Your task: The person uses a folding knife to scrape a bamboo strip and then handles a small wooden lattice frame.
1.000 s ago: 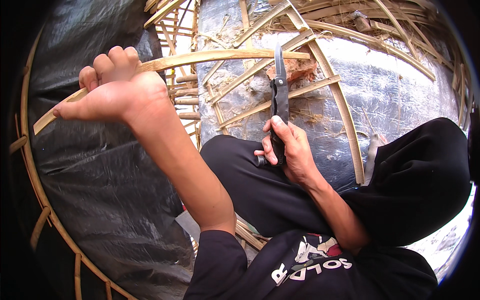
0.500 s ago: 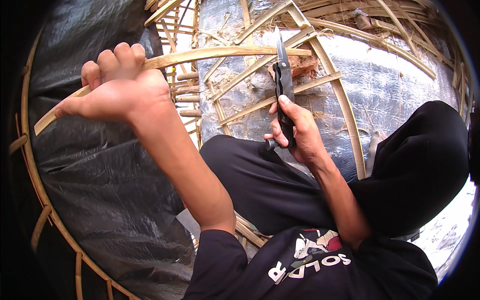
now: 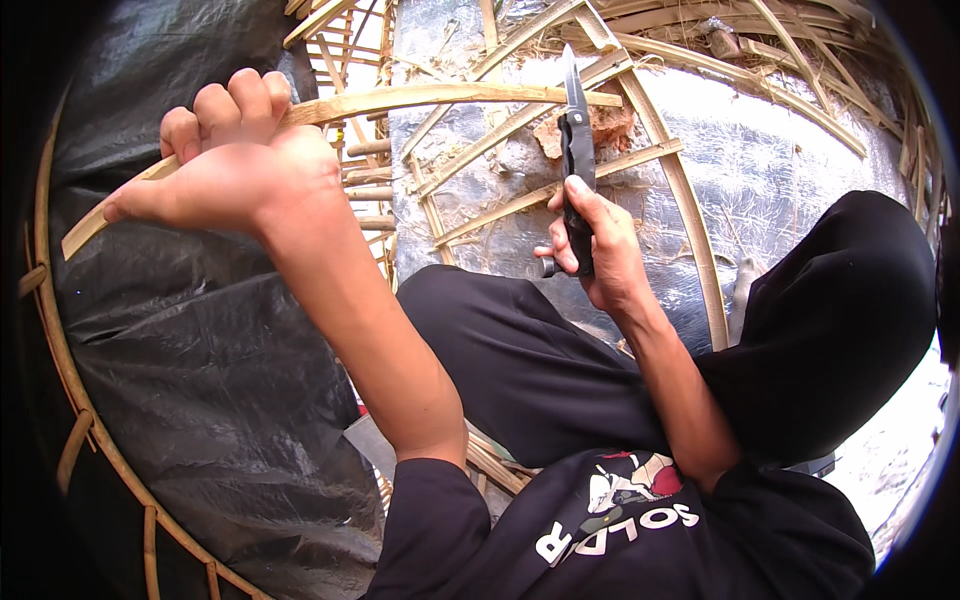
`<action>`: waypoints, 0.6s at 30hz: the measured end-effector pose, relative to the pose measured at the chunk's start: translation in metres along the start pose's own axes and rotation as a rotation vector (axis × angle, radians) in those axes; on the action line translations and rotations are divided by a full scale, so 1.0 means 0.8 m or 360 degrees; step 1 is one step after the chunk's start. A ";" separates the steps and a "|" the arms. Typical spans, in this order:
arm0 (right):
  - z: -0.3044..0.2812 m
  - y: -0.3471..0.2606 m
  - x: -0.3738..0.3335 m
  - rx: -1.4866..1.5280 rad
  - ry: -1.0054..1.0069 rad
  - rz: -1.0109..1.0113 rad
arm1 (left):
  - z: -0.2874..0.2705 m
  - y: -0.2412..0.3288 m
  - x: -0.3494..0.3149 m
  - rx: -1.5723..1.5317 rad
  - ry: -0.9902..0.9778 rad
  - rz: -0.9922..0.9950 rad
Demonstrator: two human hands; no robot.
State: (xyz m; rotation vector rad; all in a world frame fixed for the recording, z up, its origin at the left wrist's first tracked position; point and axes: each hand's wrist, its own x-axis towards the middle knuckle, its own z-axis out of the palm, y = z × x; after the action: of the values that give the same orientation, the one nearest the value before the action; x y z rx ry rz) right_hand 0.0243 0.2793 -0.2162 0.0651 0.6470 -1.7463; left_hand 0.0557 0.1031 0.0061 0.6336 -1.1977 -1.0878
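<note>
A long pale bamboo strip [image 3: 430,95] runs across the far part of the view. My left hand [image 3: 235,165] is closed round it near its left end, the fingers curled over the top. My right hand [image 3: 600,240] grips the black handle of a folding knife [image 3: 578,150], whose blade points away from me. The blade crosses the strip close to its right tip; whether its edge touches the wood I cannot tell.
Bamboo slats [image 3: 690,230] form a loose angled frame over a silvery sheet [image 3: 780,150]. A reddish lump [image 3: 612,128] lies behind the knife. More strips [image 3: 830,120] pile at the far right. Black plastic sheeting [image 3: 220,320] and a curved pole [image 3: 110,450] line the left.
The knife has shifted slightly right along the strip, toward its right tip, and its blade leans a little more. My left hand still holds the strip in nearly the same place.
</note>
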 end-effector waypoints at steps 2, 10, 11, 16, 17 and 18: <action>-0.005 -0.002 0.001 0.0001 0.0012 -0.0013 | -0.005 -0.001 0.002 -0.0041 -0.0017 -0.0027; 0.003 0.001 -0.003 0.0093 -0.0006 0.0037 | -0.004 -0.007 0.001 -0.0034 -0.0024 0.0017; 0.004 0.001 -0.004 0.0104 -0.0013 0.0052 | -0.002 -0.007 0.002 -0.0035 -0.0024 0.0014; 0.010 -0.001 -0.012 0.0013 0.0002 0.0141 | 0.004 -0.005 0.003 -0.0021 -0.0027 0.0066; 0.012 0.000 -0.013 0.0013 0.0004 0.0141 | 0.005 -0.005 0.004 -0.0021 -0.0028 0.0064; 0.012 -0.001 -0.014 0.0024 0.0013 0.0147 | 0.008 -0.005 0.004 -0.0001 -0.0013 0.0074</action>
State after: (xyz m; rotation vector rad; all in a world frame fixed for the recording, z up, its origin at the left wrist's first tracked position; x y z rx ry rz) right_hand 0.0296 0.2850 -0.2035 0.1111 0.6275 -1.6630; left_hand 0.0484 0.0998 0.0056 0.5984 -1.2131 -1.0523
